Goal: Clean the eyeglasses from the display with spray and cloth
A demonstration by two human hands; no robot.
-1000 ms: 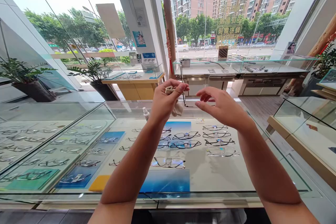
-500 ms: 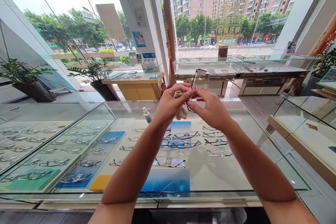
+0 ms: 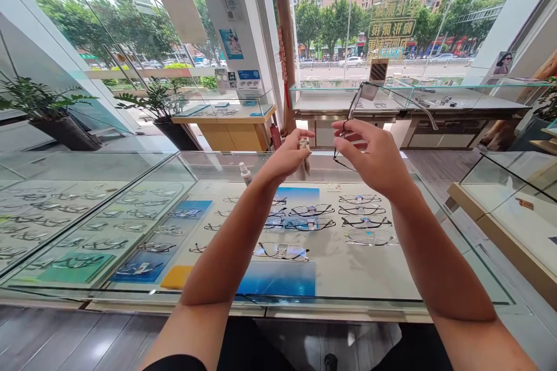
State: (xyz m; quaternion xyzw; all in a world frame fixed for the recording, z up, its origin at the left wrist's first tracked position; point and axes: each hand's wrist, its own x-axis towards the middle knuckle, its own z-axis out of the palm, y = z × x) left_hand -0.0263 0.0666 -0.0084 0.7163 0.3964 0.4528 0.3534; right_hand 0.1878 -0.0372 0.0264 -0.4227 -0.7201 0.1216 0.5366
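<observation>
My right hand (image 3: 369,153) is closed on a pair of eyeglasses (image 3: 354,103), pinching the dark frame by its rim. One lens rises above the fingers and a thin temple reaches out to the right. To its left, my left hand (image 3: 290,153) is closed on a crumpled light cloth (image 3: 307,163), most of it hidden behind the fingers. The two hands are apart, both above the far edge of a glass display case (image 3: 343,287). A small white spray bottle (image 3: 245,174) stands on the case beyond my left forearm.
Several pairs of glasses (image 3: 311,224) lie in rows inside the case, some on blue cards (image 3: 278,279). Another glass case (image 3: 513,208) stands at the right. Farther off are window-side showcases (image 3: 348,98), a wooden post (image 3: 285,46) and potted plants (image 3: 163,107).
My right hand has moved right with the eyeglasses, away from the cloth in my left hand. The glasses have turned so a temple points right. The view has tilted down.
</observation>
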